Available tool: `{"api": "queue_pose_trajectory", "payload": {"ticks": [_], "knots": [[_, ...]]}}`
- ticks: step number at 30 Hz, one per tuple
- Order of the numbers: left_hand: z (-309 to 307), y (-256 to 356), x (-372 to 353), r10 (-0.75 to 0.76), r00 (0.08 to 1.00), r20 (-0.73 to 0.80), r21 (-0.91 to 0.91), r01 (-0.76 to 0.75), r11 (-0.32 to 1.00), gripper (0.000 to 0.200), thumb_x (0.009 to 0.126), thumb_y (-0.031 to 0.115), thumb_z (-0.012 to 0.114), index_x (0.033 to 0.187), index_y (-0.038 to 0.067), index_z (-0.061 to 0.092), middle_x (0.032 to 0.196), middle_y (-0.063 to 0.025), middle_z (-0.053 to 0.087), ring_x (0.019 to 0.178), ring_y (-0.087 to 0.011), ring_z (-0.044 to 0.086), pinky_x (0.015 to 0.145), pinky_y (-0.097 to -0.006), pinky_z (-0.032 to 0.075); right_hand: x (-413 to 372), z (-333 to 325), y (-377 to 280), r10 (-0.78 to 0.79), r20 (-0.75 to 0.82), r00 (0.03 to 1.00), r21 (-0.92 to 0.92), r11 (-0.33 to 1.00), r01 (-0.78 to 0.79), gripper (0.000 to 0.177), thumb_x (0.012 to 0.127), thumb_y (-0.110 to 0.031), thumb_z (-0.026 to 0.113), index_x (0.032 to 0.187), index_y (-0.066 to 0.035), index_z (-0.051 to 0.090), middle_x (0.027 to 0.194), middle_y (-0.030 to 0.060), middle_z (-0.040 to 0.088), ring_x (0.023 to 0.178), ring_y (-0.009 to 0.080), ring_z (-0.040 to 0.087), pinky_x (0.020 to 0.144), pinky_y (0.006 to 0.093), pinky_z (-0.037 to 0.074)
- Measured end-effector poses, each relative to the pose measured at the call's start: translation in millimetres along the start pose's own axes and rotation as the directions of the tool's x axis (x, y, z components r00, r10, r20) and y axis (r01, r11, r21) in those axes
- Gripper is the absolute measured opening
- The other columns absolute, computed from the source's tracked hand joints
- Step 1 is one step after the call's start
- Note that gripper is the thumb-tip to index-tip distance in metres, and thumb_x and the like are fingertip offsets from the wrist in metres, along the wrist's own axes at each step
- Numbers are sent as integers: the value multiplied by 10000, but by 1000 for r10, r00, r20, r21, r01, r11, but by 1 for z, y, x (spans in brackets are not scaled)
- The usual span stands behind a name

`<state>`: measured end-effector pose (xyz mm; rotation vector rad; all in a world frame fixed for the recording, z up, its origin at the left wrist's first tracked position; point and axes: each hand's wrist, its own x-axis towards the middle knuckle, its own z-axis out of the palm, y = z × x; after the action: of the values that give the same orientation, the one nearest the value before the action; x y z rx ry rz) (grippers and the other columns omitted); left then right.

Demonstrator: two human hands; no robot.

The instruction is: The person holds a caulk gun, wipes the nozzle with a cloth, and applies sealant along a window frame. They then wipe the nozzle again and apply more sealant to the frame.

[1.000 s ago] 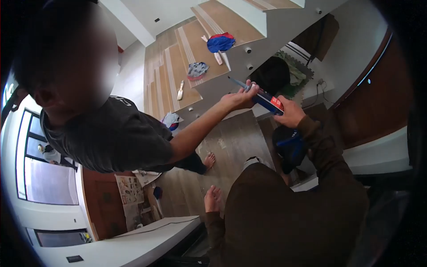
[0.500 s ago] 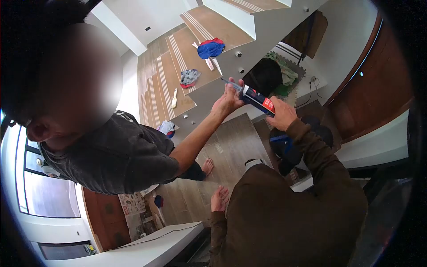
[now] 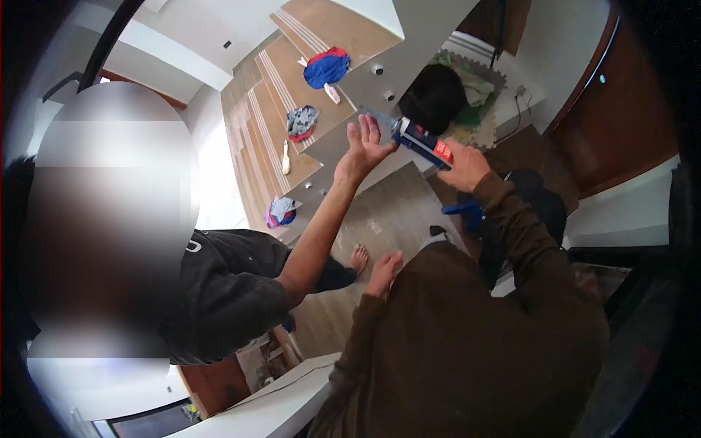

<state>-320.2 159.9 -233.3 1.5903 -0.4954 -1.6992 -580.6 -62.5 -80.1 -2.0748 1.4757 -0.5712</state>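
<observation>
My right hand (image 3: 467,167) is wrapped round the lower end of a dark sealant tube (image 3: 425,144) with a red label. The tube is tilted, its nozzle end pointing up and left. Close to the nozzle is a co-worker's raised hand (image 3: 363,148), palm and fingers spread. Lower down, my left hand (image 3: 384,274) hovers near my lap with its fingers apart and nothing in it.
A co-worker in a dark shirt (image 3: 234,292) stands at left. Covered stairs (image 3: 255,124) hold a blue and red cloth (image 3: 326,68), a grey cloth (image 3: 301,121) and a brush (image 3: 285,157). A black rounded object (image 3: 432,98) lies beyond the tube.
The co-worker's hand has come off the nozzle and opened. My left hand has risen towards my lap. The camera view has shifted, and the tube stays in my right hand.
</observation>
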Motion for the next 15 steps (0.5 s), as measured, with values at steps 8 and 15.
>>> {"api": "queue_pose_trajectory", "payload": {"ticks": [8,15], "knots": [[-46,97,105,-54,997,-49,-457,26,889,296,929,376,629,1014,100,564,1112,-91,567,1049,-302,583,900,-447,483,61,38,43,47,151,987,13,999,-50,488,740,-312,727,1079,-21,529,916,247,656,903,445,628,798,517,490],[-131,214,193,84,967,-242,-640,-224,735,496,967,344,558,1351,54,440,1405,-134,446,1290,-345,440,1038,-511,416,108,75,20,45,277,960,45,997,-59,530,762,-340,737,1116,-28,498,924,234,658,912,452,626,797,519,495]]}}
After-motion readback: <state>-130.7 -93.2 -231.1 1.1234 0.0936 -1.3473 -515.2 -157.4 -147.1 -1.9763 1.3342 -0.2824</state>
